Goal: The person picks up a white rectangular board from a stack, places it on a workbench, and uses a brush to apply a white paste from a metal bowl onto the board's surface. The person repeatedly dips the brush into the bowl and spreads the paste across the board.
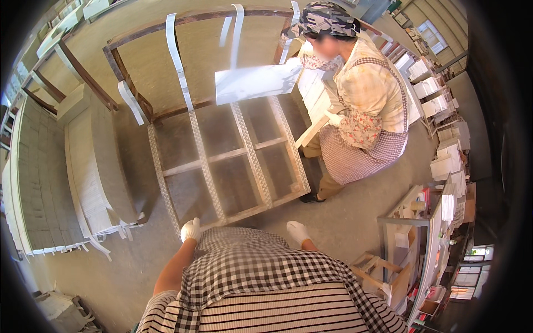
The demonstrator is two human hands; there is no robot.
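Note:
My left hand (pixel 190 229), in a white glove, hangs by the near edge of a low wooden frame (pixel 233 161) with white patterned straps laid across it. My right hand (pixel 298 231), also gloved, is at the same near edge, fingers loosely apart, holding nothing. A white flat sheet (pixel 255 83) is in mid-air above the frame's far end. Across the frame, another person in a checked apron holds a pale flat board (pixel 311 132) in a gloved hand.
A bundled stack of pale sheets (pixel 94 172) tied with white straps stands at left beside a larger stack (pixel 39 183). A brown wooden frame (pixel 133 66) lies beyond. Shelves with white stacks (pixel 438 105) line the right; a cluttered workbench (pixel 411 244) is near right.

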